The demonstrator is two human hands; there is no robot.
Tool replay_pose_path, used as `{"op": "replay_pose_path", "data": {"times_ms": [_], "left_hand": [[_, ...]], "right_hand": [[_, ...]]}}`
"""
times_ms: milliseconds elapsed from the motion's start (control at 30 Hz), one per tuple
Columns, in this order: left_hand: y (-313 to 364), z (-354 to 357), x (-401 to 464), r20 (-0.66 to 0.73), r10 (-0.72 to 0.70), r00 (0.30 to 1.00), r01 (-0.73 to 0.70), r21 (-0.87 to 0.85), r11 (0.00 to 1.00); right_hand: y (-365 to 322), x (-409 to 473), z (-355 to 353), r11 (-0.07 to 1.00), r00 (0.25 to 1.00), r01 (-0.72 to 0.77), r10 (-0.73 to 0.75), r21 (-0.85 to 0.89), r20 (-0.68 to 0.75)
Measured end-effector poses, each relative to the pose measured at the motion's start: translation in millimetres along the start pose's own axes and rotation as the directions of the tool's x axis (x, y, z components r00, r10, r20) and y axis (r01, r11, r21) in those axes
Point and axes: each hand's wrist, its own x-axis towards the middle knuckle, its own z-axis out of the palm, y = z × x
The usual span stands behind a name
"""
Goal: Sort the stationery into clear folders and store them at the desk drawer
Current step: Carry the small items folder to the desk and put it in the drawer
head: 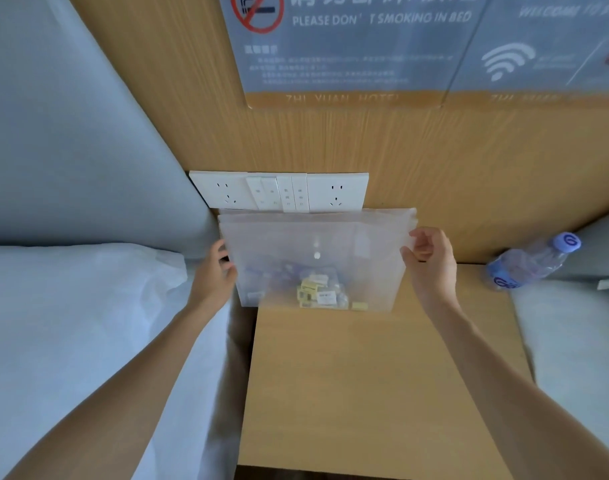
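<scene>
A translucent clear folder with a snap button stands upright over the desk's rear edge, small yellow and white stationery pieces heaped at its bottom.

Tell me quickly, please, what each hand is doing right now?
Left hand: grips the left edge of the clear folder.
Right hand: pinches the folder's right edge.

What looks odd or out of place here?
A water bottle lies tipped on its side at the nightstand's back right corner. Otherwise both hands, left and right, hold the clear folder upright, stationery settled at its bottom.
</scene>
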Motion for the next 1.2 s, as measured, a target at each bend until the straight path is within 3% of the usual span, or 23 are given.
{"op": "replay_pose_path", "data": {"times_ms": [367, 700, 900, 1200], "left_hand": [[-13.1, 1.6, -2.1, -0.032, -0.035, 0.999, 0.037, 0.060, 0.997], [-32.4, 20.4, -8.4, 0.098, -0.138, 0.986, 0.122, 0.155, 0.980], [-46.5, 27.0, -6.3, -0.120, -0.099, 0.988, 0.111, 0.100, 0.989], [4.9, -9.9, -40.4, -0.243, 0.053, 0.969, -0.014, 0.159, 0.987]], "right_hand": [[16.8, -9.6, 4.2, 0.985, 0.983, -0.172, 0.172, 0.003, 0.058], [53.1, -23.9, 18.0, 0.974, 0.965, -0.202, 0.216, -0.105, 0.151], [61.2, -26.6, 18.7, 0.964, 0.952, -0.257, 0.265, -0.073, 0.154], [27.2, -36.3, -15.5, 0.927, 0.950, -0.308, 0.287, 0.213, 0.122]]}}
